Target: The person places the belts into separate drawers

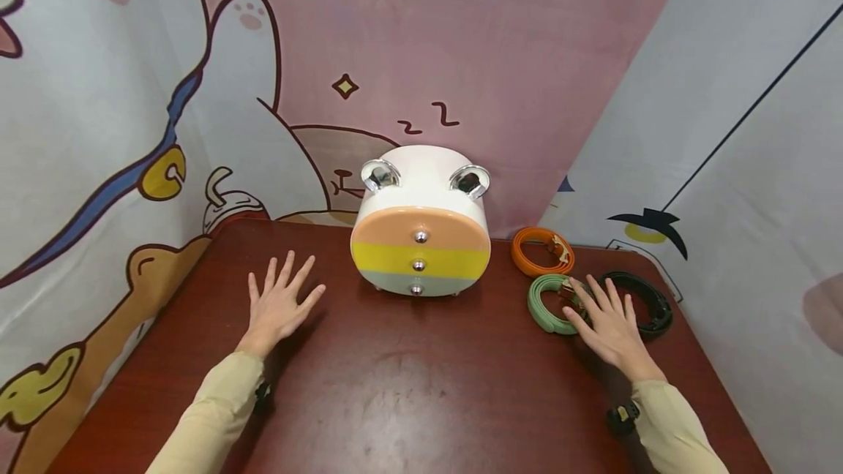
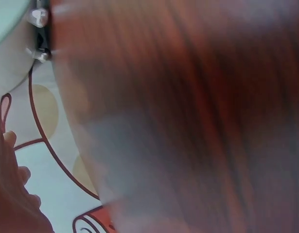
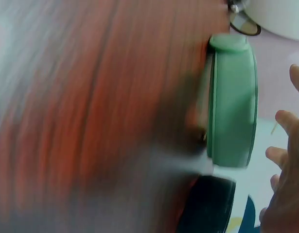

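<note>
My left hand (image 1: 279, 309) is over the left part of the brown table, fingers straight and spread, holding nothing. My right hand (image 1: 612, 335) has its fingers spread too, and its fingertips overlap a coiled green belt (image 1: 544, 306) in the head view. Just beyond that hand lies a coiled black belt (image 1: 648, 298), partly hidden by the fingers. An orange belt (image 1: 523, 258) with a gold buckle is coiled behind the green one. In the right wrist view the green belt (image 3: 234, 102) and the black belt (image 3: 205, 206) lie near the spread fingers (image 3: 288, 121).
At the table's back middle stands a white cabinet (image 1: 424, 174) with two shiny eye-like rounds on top. Its front has orange, yellow and pale green drawers (image 1: 382, 258), each with a silver knob. Cartoon-printed cloth (image 1: 494, 57) hangs behind the dark red-brown table (image 1: 395, 386).
</note>
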The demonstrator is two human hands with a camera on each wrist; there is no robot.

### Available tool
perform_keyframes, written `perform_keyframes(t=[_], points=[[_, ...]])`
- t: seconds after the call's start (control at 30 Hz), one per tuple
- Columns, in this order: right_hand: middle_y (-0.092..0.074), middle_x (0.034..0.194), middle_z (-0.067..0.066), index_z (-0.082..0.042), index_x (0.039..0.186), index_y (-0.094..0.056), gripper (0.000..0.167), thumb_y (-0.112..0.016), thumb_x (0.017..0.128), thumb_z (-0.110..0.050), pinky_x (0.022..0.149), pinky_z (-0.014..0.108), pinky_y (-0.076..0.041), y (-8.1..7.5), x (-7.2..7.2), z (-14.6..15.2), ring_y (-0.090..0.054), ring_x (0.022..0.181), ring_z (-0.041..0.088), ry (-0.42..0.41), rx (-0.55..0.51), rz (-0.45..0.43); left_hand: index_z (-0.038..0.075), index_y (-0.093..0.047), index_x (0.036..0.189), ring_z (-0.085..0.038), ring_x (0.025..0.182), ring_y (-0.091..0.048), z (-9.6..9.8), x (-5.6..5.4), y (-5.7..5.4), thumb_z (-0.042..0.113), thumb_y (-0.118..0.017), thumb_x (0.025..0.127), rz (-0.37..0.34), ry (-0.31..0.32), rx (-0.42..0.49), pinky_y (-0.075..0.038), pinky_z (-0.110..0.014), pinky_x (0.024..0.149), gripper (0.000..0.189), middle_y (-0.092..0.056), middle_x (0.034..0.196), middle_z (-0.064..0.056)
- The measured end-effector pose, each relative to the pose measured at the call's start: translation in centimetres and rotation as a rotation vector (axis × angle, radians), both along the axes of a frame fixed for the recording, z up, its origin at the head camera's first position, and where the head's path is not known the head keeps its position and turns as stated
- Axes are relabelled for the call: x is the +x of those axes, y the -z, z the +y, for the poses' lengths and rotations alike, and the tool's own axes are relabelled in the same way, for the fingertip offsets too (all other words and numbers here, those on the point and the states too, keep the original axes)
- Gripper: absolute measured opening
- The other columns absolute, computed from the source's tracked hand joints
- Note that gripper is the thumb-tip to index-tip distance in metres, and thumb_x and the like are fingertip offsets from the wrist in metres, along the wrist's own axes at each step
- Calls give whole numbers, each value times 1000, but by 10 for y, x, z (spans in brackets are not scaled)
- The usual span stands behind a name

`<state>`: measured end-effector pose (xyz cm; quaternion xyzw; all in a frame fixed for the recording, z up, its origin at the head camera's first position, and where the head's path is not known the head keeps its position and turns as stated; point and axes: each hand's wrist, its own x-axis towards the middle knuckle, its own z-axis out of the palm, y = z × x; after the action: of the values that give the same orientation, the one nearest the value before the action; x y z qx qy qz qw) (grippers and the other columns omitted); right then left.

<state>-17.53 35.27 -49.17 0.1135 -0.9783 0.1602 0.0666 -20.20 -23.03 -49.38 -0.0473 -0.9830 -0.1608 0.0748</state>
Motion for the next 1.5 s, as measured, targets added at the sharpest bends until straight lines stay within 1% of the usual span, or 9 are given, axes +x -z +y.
perform_keyframes(t=[0.2, 0.4, 0.53, 0.8, 1.03, 1.13, 1.27, 1.4, 1.5], points=[[-19, 155, 23, -15, 153, -30, 63, -46, 101, -46, 108, 63, 5, -1, -12, -22, 3, 145, 38, -61, -18, 10, 28, -25, 155, -38, 145, 1, 15, -7, -10, 60, -44, 95, -6, 33, 40, 11, -65, 105, 70, -10, 160, -11], [-21, 155, 21, -14, 152, -33, 62, -46, 100, -46, 108, 62, 1, -1, -23, -41, -6, 143, 42, -108, -13, 33, 30, -21, 155, -37, 145, 0, 25, -19, -34, 63, -39, 96, 19, 72, 56, 9, -65, 105, 71, -10, 160, -11], [-24, 155, 20, -16, 152, -33, 62, -46, 100, -47, 108, 63, -7, -2, -28, -53, -10, 143, 41, -126, -11, 19, 28, -20, 156, -36, 145, 1, 31, -28, -56, 63, -36, 97, 30, 100, 83, 12, -63, 106, 70, -9, 161, -10], [-47, 137, 17, -18, 146, -43, 53, -51, 100, -43, 98, 64, -25, -11, -31, -76, -40, 126, 38, -192, -80, 88, 34, -15, 156, -30, 146, 1, 48, -49, -110, 62, -35, 98, 117, 200, 87, 14, -58, 107, 68, -7, 161, -6], [-58, 114, 8, -9, 119, -60, 32, -56, 99, -33, 91, 50, -40, -25, -33, -98, -55, 106, 28, -274, -148, 186, 32, -13, 156, -26, 146, 0, 62, -67, -145, 57, -38, 99, 175, 283, 126, 18, -52, 107, 67, -8, 161, -3], [-59, 106, 4, -10, 111, -62, 23, -58, 98, -29, 85, 46, -45, -33, -34, -108, -57, 96, 24, -316, -161, 228, 32, -11, 156, -26, 146, -1, 69, -72, -153, 57, -40, 98, 191, 328, 149, 17, -52, 108, 69, -7, 161, -2], [-60, 102, 2, -9, 109, -62, 20, -60, 97, -25, 80, 43, -48, -42, -35, -122, -58, 90, 20, -378, -173, 260, 34, -7, 156, -29, 146, -5, 78, -78, -160, 57, -44, 97, 194, 402, 178, 13, -54, 109, 73, -7, 161, -2], [-62, 103, -1, -10, 110, -63, 20, -60, 97, -25, 79, 41, -50, -48, -35, -132, -60, 90, 17, -419, -194, 260, 35, -5, 156, -30, 145, -7, 84, -83, -164, 55, -51, 95, 162, 494, 231, 10, -56, 109, 79, -4, 161, 0], [-63, 104, -2, -12, 112, -64, 20, -59, 98, -25, 77, 39, -51, -51, -35, -138, -60, 90, 13, -440, -215, 258, 38, -5, 155, -26, 146, -6, 85, -87, -164, 50, -59, 93, 118, 551, 314, 1, -57, 111, 83, -4, 161, 2]])
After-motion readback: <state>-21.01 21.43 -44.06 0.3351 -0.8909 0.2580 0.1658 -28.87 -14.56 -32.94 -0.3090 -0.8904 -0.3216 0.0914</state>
